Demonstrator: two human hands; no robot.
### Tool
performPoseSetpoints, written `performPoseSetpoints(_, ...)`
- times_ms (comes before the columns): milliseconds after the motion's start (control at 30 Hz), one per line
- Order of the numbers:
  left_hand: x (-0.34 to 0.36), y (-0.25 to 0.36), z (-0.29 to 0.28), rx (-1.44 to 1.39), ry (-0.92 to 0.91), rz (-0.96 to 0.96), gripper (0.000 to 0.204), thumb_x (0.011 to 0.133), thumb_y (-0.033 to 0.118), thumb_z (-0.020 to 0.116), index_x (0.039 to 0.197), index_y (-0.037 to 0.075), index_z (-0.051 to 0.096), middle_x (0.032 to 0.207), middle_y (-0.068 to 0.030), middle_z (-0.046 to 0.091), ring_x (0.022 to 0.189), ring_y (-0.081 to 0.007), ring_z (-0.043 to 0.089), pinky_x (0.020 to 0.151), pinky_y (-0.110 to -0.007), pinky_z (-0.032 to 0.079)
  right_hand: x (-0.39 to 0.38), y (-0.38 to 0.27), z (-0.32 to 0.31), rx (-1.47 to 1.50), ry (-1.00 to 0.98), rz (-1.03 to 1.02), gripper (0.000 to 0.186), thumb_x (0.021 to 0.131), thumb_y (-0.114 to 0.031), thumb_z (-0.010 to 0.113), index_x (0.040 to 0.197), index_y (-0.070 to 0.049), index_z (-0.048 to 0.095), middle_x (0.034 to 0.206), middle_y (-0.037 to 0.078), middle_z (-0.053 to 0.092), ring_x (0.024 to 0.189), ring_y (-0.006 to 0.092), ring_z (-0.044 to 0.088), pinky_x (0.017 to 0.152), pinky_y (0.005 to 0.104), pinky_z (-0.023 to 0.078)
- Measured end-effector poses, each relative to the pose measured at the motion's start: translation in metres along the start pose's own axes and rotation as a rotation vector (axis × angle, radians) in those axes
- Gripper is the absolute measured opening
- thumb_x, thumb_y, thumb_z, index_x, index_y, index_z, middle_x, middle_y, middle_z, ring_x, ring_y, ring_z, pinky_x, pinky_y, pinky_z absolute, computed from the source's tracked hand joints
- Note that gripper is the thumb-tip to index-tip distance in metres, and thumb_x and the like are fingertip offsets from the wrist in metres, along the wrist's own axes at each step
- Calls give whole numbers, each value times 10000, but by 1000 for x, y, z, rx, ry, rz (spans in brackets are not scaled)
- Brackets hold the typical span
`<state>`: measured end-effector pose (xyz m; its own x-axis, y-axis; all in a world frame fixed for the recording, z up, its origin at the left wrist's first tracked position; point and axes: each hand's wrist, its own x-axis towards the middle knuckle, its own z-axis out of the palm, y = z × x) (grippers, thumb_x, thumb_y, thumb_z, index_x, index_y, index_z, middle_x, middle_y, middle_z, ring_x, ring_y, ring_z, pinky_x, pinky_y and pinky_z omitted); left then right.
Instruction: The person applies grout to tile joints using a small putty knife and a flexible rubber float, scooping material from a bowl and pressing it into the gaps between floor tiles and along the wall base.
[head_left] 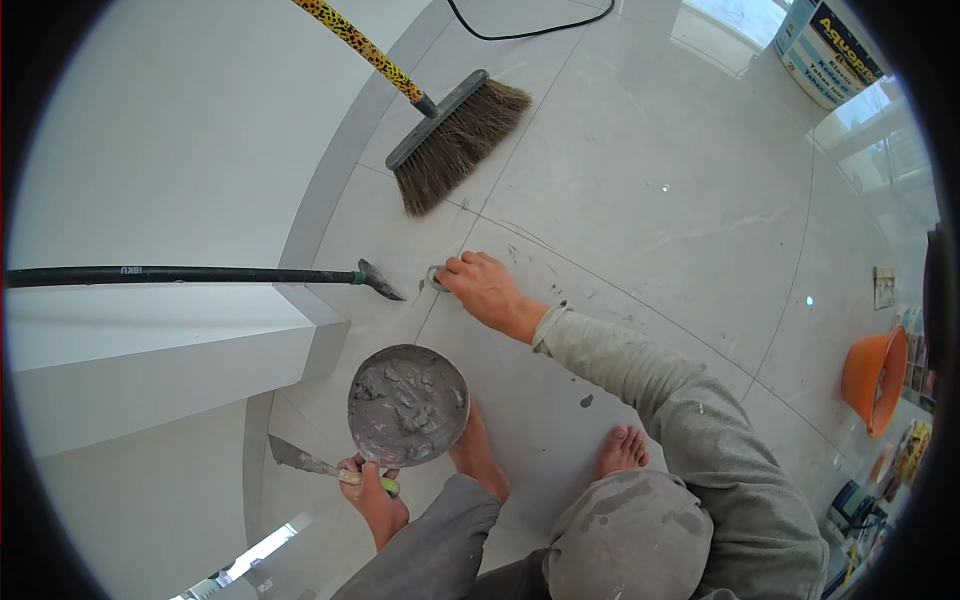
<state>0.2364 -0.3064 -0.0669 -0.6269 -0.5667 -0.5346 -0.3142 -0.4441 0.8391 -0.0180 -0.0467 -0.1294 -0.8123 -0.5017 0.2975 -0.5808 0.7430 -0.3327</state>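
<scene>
Right hand (489, 292) pinches a small grey piece (436, 279) at the edge of a floor tile (512, 375), and there's the left hand (374, 496) wrapped round a putty knife (306, 459) at the rim of a bowl (408, 351) of grey paste (408, 405).

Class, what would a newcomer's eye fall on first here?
Probably the round bowl of lumpy grey paste, left of centre, by the left hand. Next comes the brown-bristled broom with a yellow, black-spotted handle, upper left, then the bright orange bucket, far right.
</scene>
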Motion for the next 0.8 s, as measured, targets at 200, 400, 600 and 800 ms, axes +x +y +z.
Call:
performPoseSetpoints(200,-14,44,35,65,-34,-15,361,861,18,633,1121,104,397,1142,-105,508,1015,-237,613,825,-459,595,-87,-30,-109,672,-177,654,321,837,-108,744,1146,-22,721,1014,148,740,914,273,704,816,379,546)
performPoseSetpoints(400,-35,82,117,272,-252,-40,375,835,-40,661,1079,69,397,1120,-125,516,950,-251,648,761,-454,634,-203,-19,-225,1425,244,1357,254,924,-130,721,1130,17,701,956,8,704,837,86,633,745,259,514)
performPoseSetpoints(600,-10,4,254,259,-602,-118,327,831,-47,680,989,65,416,1068,-119,541,885,-234,660,725,-439,652,-278,-7,-264,1368,626,1407,228,928,-107,708,1124,9,693,956,2,703,818,63,621,746,246,511)
performPoseSetpoints(800,-25,-32,355,470,-817,-4,308,813,2,725,966,57,464,981,-69,576,782,-187,654,670,-393,625,-302,-31,-292,1189,742,1431,222,937,-84,688,1131,22,685,975,19,713,847,77,643,782,241,519)
